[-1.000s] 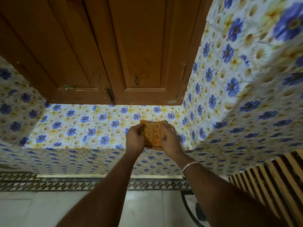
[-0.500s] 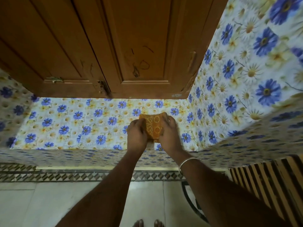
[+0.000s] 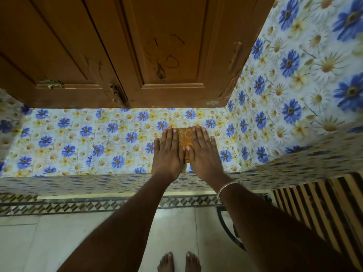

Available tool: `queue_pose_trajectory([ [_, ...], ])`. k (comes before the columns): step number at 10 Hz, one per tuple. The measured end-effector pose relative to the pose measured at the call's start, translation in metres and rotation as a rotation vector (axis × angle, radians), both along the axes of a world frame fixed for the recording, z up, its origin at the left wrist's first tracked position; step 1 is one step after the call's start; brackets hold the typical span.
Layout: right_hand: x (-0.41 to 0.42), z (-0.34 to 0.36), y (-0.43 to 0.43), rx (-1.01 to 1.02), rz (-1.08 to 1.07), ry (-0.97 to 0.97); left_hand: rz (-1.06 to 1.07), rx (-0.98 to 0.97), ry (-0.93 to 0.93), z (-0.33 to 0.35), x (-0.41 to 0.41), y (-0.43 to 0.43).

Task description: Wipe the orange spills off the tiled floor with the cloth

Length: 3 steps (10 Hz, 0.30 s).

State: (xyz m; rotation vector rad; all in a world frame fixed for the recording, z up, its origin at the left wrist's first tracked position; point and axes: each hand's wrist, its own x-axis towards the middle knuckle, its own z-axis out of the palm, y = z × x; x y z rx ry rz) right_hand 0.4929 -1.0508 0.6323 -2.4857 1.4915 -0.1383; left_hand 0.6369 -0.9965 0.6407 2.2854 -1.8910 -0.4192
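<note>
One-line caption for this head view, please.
Both hands, left and right, press a folded orange cloth flat on a floral-covered shelf.

The cloth (image 3: 185, 139) is laid flat on the covered shelf (image 3: 78, 146), below the cabinet doors (image 3: 137, 52). It is pressed under the left hand (image 3: 169, 154) and the right hand (image 3: 204, 154), placed side by side. The tiled floor (image 3: 59, 242) is located before the shelf, with two bare feet (image 3: 178, 262) on it.
</note>
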Motion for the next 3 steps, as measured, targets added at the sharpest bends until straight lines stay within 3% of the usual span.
queue_pose_trajectory([
  [2,0.002,0.02,0.0,0.109,-0.034,0.001,0.029,0.047,0.094,0.017,0.001,-0.003],
  [3,0.009,0.049,0.005,0.15,-0.156,-0.238,0.148,-0.143,0.308,0.045,-0.001,0.0],
])
